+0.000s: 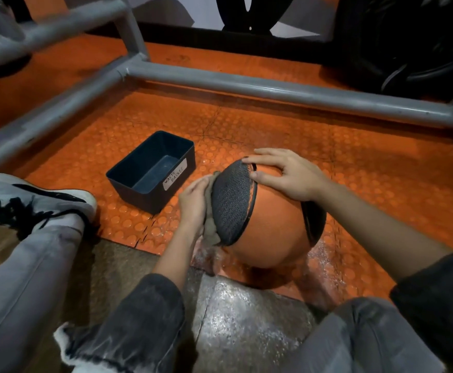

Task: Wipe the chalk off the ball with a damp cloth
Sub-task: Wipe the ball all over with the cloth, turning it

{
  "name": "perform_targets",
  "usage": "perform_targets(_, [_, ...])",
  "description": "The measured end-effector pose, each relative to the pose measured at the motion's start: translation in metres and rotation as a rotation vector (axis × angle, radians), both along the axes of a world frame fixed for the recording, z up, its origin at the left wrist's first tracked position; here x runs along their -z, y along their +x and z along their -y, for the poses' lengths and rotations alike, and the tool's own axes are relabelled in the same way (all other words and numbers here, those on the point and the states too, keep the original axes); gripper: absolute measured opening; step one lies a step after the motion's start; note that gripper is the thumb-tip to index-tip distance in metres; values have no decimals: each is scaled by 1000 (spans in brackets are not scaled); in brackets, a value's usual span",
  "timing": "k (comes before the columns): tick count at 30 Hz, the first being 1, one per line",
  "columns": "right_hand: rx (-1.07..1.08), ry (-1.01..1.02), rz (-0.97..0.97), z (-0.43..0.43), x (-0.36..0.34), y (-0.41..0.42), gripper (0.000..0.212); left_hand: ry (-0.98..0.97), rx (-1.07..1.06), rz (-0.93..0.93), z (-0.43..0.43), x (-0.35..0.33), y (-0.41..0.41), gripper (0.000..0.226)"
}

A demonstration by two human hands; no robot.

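Left hand [193, 203], fingers together and apparently flat, presses the cloth [211, 230] at the ball's [272, 230] nine o'clock; right hand [284, 173] rests spread at twelve.

The ball [271, 227] sits on the floor mat [354, 162], close to the mat's near edge. The left grip [193, 203] presses a cloth [211, 227] against the ball's left side, and the right grip [282, 173] lies on its top. A box [152, 170] stands on the mat, just left of and behind the ball. A pipe frame [247, 87] runs behind both. A shoe [31, 200] rests far left.
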State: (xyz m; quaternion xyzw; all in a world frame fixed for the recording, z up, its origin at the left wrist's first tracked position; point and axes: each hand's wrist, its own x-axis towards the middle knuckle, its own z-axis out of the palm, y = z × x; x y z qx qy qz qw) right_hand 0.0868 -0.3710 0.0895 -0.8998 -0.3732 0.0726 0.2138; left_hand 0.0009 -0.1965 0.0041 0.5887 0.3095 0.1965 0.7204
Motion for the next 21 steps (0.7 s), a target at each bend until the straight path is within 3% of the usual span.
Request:
perform_targets(4, [161, 25, 0, -4, 4, -2, 56, 69, -65, 84, 24, -14, -13, 20])
perform_targets(9, [502, 57, 17, -9, 12, -16, 47, 310, -225, 226, 72, -18, -34, 14])
perform_targets(13, [741, 60, -48, -19, 7, -31, 50, 429, -182, 260, 132, -16, -57, 21])
perform_targets(15, [754, 39, -91, -17, 4, -36, 55, 462, -155, 304, 142, -9, -61, 32])
perform_targets(17, [674, -5, -135, -4, 0, -35, 60, 457, -167, 311, 136, -8, -60, 20])
perform_targets(21, [484, -164, -17, 26, -15, -17, 59, 223, -277, 268, 93, -24, -54, 15])
